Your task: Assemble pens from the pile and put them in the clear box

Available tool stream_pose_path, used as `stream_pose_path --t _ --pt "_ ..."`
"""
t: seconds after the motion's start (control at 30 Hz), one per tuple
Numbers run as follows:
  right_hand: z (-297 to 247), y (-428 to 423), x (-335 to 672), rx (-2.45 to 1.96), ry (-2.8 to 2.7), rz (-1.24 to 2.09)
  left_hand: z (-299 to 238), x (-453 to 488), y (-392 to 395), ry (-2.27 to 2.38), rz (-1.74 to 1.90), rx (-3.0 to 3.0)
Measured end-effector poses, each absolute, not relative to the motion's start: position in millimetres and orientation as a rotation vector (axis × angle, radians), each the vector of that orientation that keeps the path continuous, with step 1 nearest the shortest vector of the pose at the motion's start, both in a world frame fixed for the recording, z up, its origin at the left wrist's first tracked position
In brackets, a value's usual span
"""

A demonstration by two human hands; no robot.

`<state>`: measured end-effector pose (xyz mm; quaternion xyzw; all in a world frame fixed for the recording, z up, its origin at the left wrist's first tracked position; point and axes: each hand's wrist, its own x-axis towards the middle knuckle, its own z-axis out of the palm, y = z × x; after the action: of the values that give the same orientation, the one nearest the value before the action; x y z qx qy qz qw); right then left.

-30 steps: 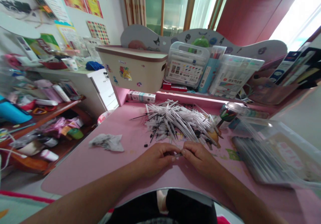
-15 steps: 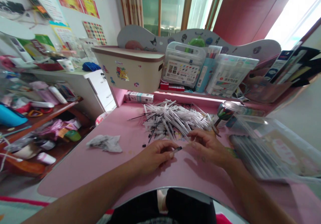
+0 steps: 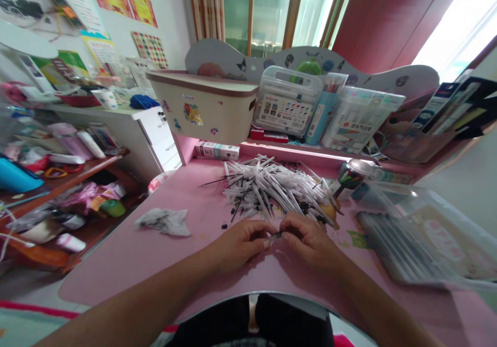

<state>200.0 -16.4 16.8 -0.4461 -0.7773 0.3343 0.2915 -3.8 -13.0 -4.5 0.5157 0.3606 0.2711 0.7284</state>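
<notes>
Two hands: L hand (image 3: 240, 244), R hand (image 3: 310, 241) both pinching pen part (image 3: 274, 236) (marker case (image 3: 289, 103) label unreadable).

Hands: two, left hand (image 3: 240, 243) and right hand (image 3: 310, 241), with one small pen part (image 3: 274, 236) pinched between them.
Heap of pens (image 3: 272, 189): one, far centre, pens too many to count.
Crumpled tissue (image 3: 165, 221): one, near left.
Cream bin (image 3: 202, 106) with stickers: one, far left.
Clear marker cases: two on the far shelf, left case (image 3: 287, 101) and right case (image 3: 359, 116).
Blue tube (image 3: 323, 115) between them: one.
Flat carton (image 3: 217, 150) under the bin: one.
Tin (image 3: 349, 173) right of the heap: one.
Clear bag (image 3: 411, 233), near right: one.
Pink desk (image 3: 155, 254): one.
</notes>
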Motion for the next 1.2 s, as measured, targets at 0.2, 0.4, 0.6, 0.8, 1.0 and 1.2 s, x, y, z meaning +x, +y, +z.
stream_pose_path --t 0.2,0.4,0.6,0.8,1.0,1.2 --pt "12 -17 198 -1.184 -2.102 0.825 -3 -6 -10 0.794 0.618 1.302" --pt "15 -15 202 -1.200 -2.137 0.769 -2 -3 -11 0.823 0.628 1.238" --pt "10 15 252 -1.619 -2.058 0.214 -3 -4 -8 0.840 0.797 0.961" --pt "-6 28 275 -1.928 -2.178 0.026 -1 -5 -4 0.842 0.925 0.865" --pt "-8 28 265 -1.932 -2.218 -0.018 3 -7 4 0.794 0.956 0.808" --pt "-1 28 266 -1.901 -2.138 -0.023 1 -10 7 0.756 0.956 0.729"
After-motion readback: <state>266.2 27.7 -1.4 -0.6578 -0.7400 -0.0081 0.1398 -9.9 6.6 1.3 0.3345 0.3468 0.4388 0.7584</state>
